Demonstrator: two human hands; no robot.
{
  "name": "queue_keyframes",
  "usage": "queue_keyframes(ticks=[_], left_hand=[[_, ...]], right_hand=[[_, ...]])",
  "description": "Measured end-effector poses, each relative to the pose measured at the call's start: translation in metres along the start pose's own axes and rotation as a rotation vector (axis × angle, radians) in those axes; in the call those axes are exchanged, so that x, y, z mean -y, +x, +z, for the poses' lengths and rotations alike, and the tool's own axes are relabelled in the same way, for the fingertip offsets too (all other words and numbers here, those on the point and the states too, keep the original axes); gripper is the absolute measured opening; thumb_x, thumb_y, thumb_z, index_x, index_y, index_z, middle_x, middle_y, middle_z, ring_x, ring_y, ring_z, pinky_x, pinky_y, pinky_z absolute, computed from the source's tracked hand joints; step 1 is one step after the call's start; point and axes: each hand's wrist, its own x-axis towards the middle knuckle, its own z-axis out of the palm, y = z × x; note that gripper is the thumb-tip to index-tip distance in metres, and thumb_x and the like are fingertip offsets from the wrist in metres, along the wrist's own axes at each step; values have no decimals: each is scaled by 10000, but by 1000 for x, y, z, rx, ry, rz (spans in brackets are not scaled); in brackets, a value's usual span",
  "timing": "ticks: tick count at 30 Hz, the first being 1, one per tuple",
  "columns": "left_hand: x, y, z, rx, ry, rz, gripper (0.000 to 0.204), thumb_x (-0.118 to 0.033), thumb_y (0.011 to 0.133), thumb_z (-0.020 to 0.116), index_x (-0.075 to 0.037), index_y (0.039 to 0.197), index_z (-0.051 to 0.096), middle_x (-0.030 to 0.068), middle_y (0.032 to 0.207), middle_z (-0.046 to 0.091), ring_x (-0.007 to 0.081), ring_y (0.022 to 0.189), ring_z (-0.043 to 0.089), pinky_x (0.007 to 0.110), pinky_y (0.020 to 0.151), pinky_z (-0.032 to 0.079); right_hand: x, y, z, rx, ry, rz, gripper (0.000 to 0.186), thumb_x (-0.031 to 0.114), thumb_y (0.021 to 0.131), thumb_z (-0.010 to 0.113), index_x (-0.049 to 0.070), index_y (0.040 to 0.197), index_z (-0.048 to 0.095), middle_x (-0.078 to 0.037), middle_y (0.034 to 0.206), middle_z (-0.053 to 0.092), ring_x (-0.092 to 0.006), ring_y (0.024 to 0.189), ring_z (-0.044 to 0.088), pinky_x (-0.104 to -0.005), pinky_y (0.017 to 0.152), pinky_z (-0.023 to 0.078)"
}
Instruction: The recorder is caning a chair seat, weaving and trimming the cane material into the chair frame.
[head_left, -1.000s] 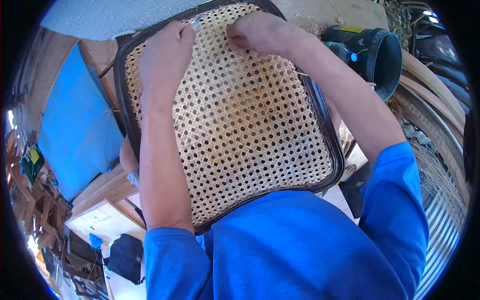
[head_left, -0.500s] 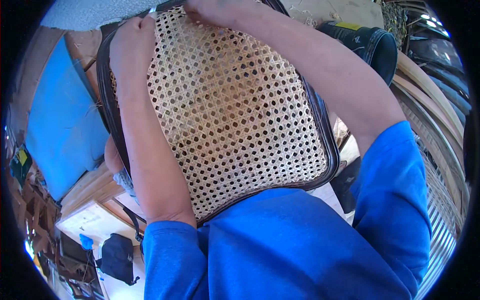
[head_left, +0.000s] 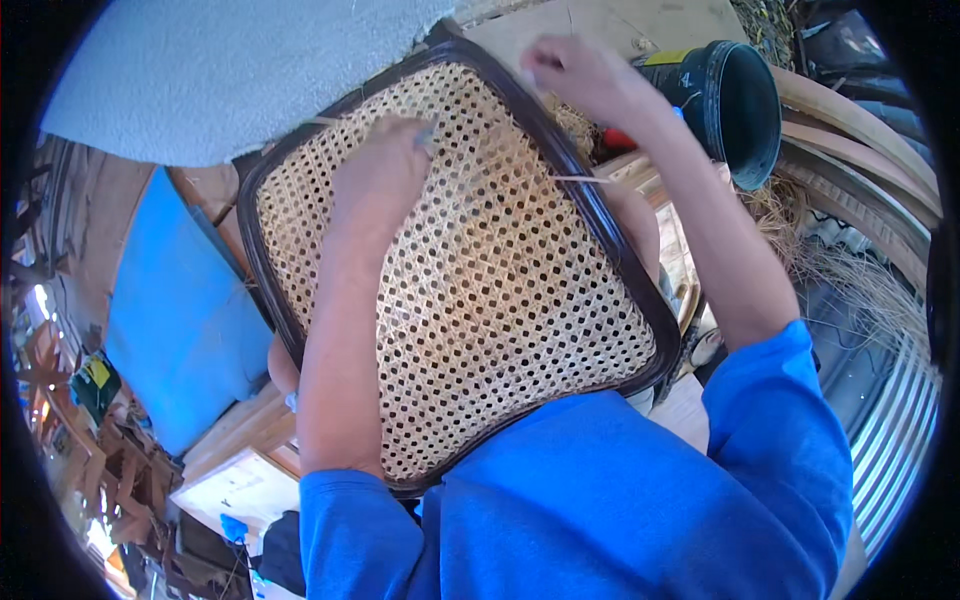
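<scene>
A woven cane panel (head_left: pixel 480 290) in a dark brown wooden frame (head_left: pixel 590 220) lies against my lap. My left hand (head_left: pixel 383 172) rests on the upper part of the weave, its fingers curled in; a small greyish spot shows at the fingertips, too small to name. Past the frame's upper right side, my right hand (head_left: pixel 585 78) is raised in the air, slightly blurred, with fingers bent together. Whatever it may hold cannot be made out. A pale cane strand (head_left: pixel 580 179) sticks out across the frame's right side, below that hand.
A dark green bucket (head_left: pixel 745 115) lies on its side at the upper right, near loose fibre strands (head_left: pixel 850 270). A pale grey rough surface (head_left: pixel 230 75) borders the frame's top left. Left of the frame is a blue sheet (head_left: pixel 180 310), with wood scraps (head_left: pixel 120 450) beyond.
My right hand has left the top of the panel and swung out to the right. My left hand has moved from the left edge onto the weave. More of the panel's top now shows.
</scene>
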Motion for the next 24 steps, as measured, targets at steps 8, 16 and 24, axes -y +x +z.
queue_keyframes(ticks=[8,16,24], left_hand=[[-8,44,-23,637,-39,-133,290,-304,859,592,-17,895,607,154,783,644,336,776,635,448,718,475],[-16,37,-19,572,88,-91,341,-290,837,626,-36,1064,613,176,986,642,310,932,637,436,807,488],[1,51,-7,723,-138,-194,334,-363,793,671,-38,855,622,90,674,599,196,606,583,338,610,461]], right_hand=[[11,-142,2,-109,492,497,255,131,868,599,-20,1073,579,-52,892,610,-117,829,562,-263,756,460],[33,-185,17,-297,292,323,280,40,822,625,7,1093,560,-130,989,596,-247,934,579,-334,840,452],[33,-174,22,-332,211,252,247,55,805,645,3,1037,578,-173,993,584,-334,959,557,-379,856,447]])
